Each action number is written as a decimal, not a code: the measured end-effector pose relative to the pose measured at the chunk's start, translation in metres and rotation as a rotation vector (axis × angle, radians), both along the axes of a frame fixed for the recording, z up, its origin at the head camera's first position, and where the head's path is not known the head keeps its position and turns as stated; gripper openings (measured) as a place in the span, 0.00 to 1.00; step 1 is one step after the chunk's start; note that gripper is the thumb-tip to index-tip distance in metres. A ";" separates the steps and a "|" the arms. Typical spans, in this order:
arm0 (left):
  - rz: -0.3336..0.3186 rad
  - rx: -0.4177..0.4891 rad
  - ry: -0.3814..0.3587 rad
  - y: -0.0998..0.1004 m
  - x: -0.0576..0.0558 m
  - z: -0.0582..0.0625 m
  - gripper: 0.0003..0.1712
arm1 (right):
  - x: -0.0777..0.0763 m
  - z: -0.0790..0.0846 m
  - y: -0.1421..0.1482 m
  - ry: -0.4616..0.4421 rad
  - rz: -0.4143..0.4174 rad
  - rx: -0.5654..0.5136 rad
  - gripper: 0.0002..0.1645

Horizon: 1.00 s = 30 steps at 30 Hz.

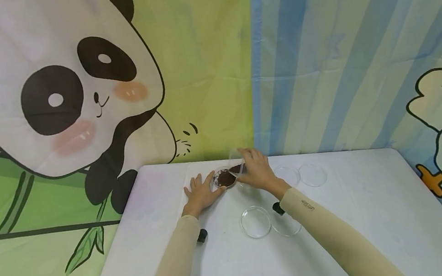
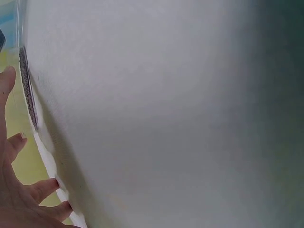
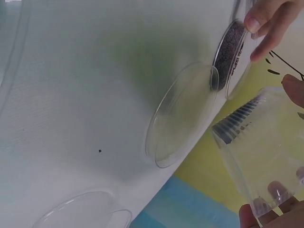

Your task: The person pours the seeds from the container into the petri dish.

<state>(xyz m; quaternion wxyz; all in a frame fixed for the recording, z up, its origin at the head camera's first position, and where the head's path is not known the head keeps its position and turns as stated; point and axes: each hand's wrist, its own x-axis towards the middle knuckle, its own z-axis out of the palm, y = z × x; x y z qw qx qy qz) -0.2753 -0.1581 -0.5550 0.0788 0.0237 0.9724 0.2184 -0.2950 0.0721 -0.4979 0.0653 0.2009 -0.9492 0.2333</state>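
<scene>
Clear plastic cup (image 3: 270,147) tilted in my right hand (image 1: 259,170), its lip at the right side of a petri dish (image 1: 225,177); whether the two touch, I cannot tell. My right fingers curl round the cup's wall, thumb on the opposite side. Dark granules (image 1: 238,169) lie along the cup's lower wall, and dark granules also cover most of the dish, with a white-speckled patch toward its left edge. That dish sits flat on the white counter (image 1: 236,265), near the back edge. My left hand (image 1: 203,193) rests beside it, fingers spread, index finger and thumb touching its rim.

Another clear dish (image 3: 183,116) lies just beside the filled one, below my right hand. Farther right along the back are two more clear dishes, one (image 1: 288,176) partly behind my wrist, the other (image 1: 313,175) in plain sight. Nearer me, a clear dish (image 1: 255,222) lies beside one (image 1: 287,226) partly covered by my right sleeve (image 1: 331,230), which bears small dark print. One dark speck (image 3: 99,150) shows on the counter. Behind it hangs a backdrop (image 1: 200,67) with a cartoon panda (image 1: 70,55) at left and blue stripes (image 1: 294,23) toward the right.
</scene>
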 end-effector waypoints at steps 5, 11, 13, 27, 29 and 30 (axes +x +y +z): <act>0.000 0.000 0.005 0.001 -0.001 -0.001 0.47 | 0.006 0.003 0.012 -0.008 -0.030 -0.132 0.61; -0.002 0.004 0.012 0.001 0.000 -0.001 0.48 | 0.016 0.004 0.033 -0.051 -0.066 -0.270 0.61; 0.000 0.005 0.008 0.001 0.001 0.000 0.48 | 0.020 0.003 0.042 -0.067 -0.081 -0.310 0.60; -0.005 0.010 0.009 0.000 0.001 -0.002 0.49 | 0.057 0.001 0.114 -0.042 -0.182 -0.429 0.61; -0.006 0.014 0.009 0.000 0.001 -0.002 0.49 | 0.064 0.000 0.126 -0.043 -0.202 -0.440 0.62; -0.005 0.018 0.009 -0.001 0.001 -0.001 0.49 | 0.067 0.000 0.132 -0.044 -0.212 -0.445 0.62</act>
